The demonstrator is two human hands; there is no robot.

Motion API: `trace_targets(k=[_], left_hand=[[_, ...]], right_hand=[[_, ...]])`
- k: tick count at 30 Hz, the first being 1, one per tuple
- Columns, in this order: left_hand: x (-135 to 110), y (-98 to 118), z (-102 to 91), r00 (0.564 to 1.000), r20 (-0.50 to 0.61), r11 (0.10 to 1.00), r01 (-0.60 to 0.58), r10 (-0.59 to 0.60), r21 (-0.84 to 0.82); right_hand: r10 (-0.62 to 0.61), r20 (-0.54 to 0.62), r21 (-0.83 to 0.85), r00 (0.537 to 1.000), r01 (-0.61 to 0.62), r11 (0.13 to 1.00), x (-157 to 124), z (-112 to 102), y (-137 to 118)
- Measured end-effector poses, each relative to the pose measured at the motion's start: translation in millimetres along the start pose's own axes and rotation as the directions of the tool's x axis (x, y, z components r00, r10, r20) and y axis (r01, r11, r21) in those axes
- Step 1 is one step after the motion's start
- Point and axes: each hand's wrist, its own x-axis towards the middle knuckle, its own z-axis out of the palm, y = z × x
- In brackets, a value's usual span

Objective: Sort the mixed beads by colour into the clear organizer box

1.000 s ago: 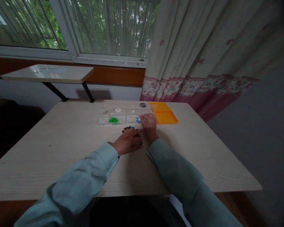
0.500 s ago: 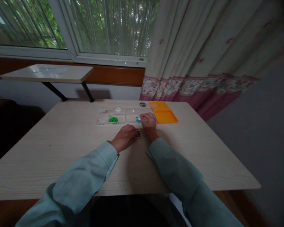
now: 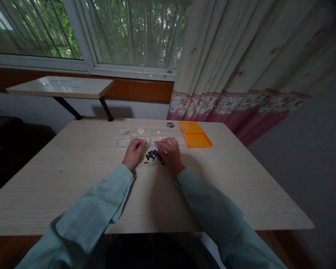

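Note:
A small heap of loose pieces in dark brown, blue and pale yellow (image 3: 154, 155) lies on the table between my hands; their exact kind is too small to tell. My left hand (image 3: 134, 152) is closed, fingertips pinched over the green-filled compartment of the clear divided box (image 3: 123, 142). It covers most of the green pieces, and what it pinches is too small to make out. Just right of the heap, my right hand (image 3: 170, 152) is also closed in a pinch near the box's front edge. Anything between its fingertips cannot be made out.
An open orange case (image 3: 197, 139) lies at the box's right end. Behind the box is a dark round mark or sticker (image 3: 170, 125). A raised shelf (image 3: 61, 87) on black legs stands at the table's back left, below the window. A curtain (image 3: 212, 97) hangs behind the right side.
My left hand has moved from the heap up and left to the green compartment, uncovering the pieces. My right hand has come back slightly toward the heap from the blue pieces' compartment.

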Motion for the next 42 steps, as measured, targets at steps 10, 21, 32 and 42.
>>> trace_targets(k=[10, 21, 32, 42], left_hand=[[-4, -3, 10.3, 0.999, 0.043, 0.995, 0.032, -0.028, -0.097], [-4, -1, 11.5, 1.0, 0.026, 0.998, 0.018, -0.016, -0.059], [-4, 5, 9.2, 0.999, 0.03, 1.0, -0.021, 0.021, 0.008], [-4, -2, 6.6, 0.997, -0.07, 0.996, -0.039, 0.044, 0.074]], right_hand=[[-0.057, 0.072, -0.1, 0.996, 0.064, 0.993, 0, -2, -17], [-0.084, 0.039, -0.141, 0.996, 0.088, 0.986, -1, -2, -16], [-0.047, -0.019, -0.151, 0.999, 0.043, 0.988, 2, -2, -5], [0.24, -0.189, -0.206, 0.952, -0.277, 0.938, 8, -5, 49]])
